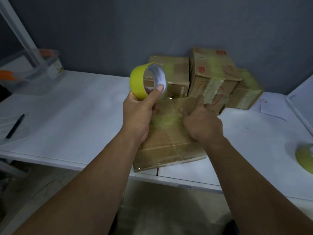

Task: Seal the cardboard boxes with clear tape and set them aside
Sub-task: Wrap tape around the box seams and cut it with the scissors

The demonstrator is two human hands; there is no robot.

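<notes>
**While tape runs across the front box: mid-seal, cut still to come**

While stretched between roll and lid, a strip of clear tape [166, 116] crosses the top of the front cardboard box [167, 141], which sits at the near edge of the white table [76, 112], one corner slightly over the lip. Judged as the sealing step itself: tape laid on the lid, not yet severed from the roll.

Gripped in the left hand [140, 112], raised above the box's far-left corner: the tape roll [148, 81], yellowish, thumb through the core and fingers curled under its rim. Pressed down on the lid by the right hand [201, 122], fingers curled at the tape's end, apparently pinning or smoothing it; exact pinch hard to tell through the blur.

Needed next, by this reading: more tape pulled over the far edge and down the side, rubbed flat, then torn or cut. No cutter in sight. After that, box lifted to join the rest.

Behind, against the grey wall: three taped boxes [213, 72], clustered and touching, just beyond the front box. Far right, at the frame edge, a second tape roll [304, 157]. Left, well apart, a pen [15, 126] on papers, and a clear plastic container [39, 65] further back.
</notes>
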